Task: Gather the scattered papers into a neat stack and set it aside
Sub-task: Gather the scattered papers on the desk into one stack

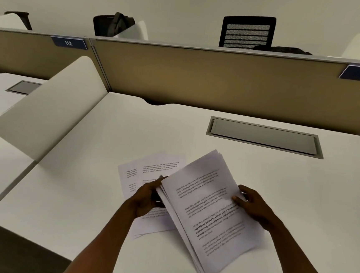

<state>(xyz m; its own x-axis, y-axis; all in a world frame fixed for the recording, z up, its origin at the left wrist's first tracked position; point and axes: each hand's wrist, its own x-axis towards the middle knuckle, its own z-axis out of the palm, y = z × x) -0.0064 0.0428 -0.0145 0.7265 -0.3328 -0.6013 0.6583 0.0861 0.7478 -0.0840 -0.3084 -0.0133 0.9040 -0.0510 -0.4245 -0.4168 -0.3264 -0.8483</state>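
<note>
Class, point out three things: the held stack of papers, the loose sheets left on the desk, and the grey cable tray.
stack of papers (207, 206), head view, top sheet.
loose sheets (150, 168), head view, printed face.
cable tray (264, 136), head view, lid.

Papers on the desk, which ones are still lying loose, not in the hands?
The sheets left of the held stack, partly under the left hand.

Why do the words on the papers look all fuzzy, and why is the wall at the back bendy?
In the head view, the held stack of papers is smeared, probably because it is moving between the left hand and right hand; the wide-angle lens bows the beige partition, and the lighting is dim and soft, with only faint shadows on the white desk.
</note>
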